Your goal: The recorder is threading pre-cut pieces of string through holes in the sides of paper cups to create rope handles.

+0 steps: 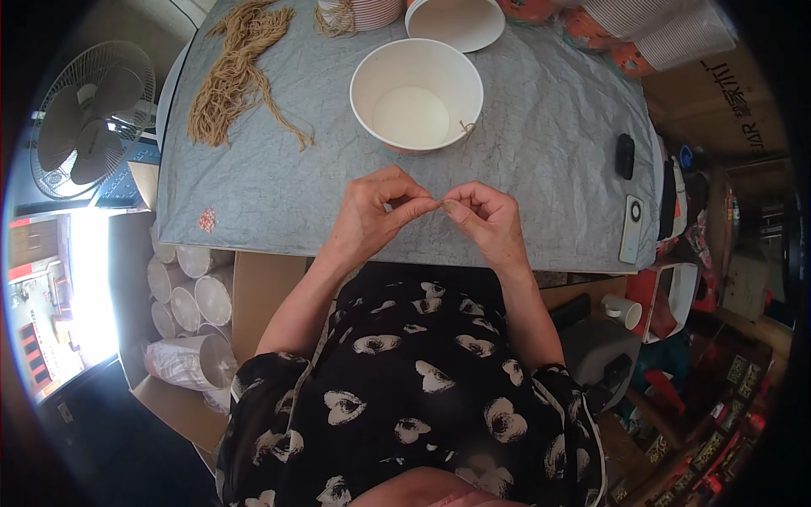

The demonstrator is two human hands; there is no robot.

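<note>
My left hand point(378, 209) and my right hand point(490, 221) meet over the front part of the table, thumbs and forefingers pinched tip to tip. Whatever lies between the fingertips is too small to make out. Just beyond them stands a white paper bucket point(363, 100), its open mouth facing up. A short piece of brown cord point(466, 128) shows at the bucket's right inner wall, near the rim. To the left lies a loose bundle of brown cords point(232, 84), one strand trailing toward the bucket.
Behind the bucket are another white tub point(460, 24) and a stack of tubs point(372, 13). Wrapped stacks of cups point(650, 29) fill the far right corner. A phone point(630, 228) and a black object point(624, 156) lie at the right edge. A fan point(93, 114) stands left.
</note>
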